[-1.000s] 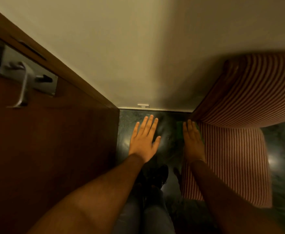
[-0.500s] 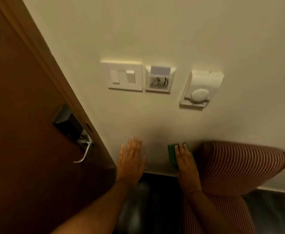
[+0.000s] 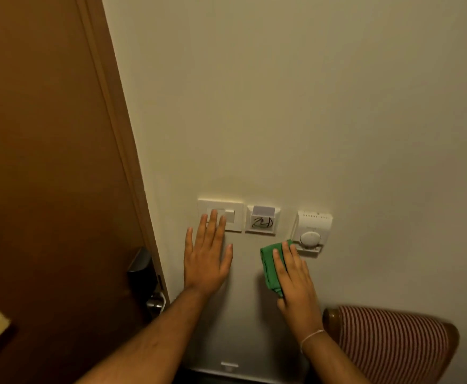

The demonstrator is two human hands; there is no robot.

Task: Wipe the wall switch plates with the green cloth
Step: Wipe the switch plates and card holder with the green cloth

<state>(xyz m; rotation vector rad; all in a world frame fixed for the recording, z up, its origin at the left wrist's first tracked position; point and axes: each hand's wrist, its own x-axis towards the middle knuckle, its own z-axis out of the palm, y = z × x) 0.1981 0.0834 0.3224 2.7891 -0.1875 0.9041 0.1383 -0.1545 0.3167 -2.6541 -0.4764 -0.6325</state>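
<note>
Green cloth (image 3: 268,266), pinned flat under the right hand (image 3: 296,278), has risen from skirting level to just below the thermostat (image 3: 312,231) at lower centre, while the left hand (image 3: 208,256) (fingers spread, empty) now overlaps the switch plate (image 3: 233,206), so wiping looks imminent.

One camera only, worn on the head. Looking forward and a bit down, close to the wall (image 3: 309,106). Door (image 3: 46,162) at the left edge, striped chair (image 3: 392,345) at the bottom right. Both arms reaching in from below.
</note>
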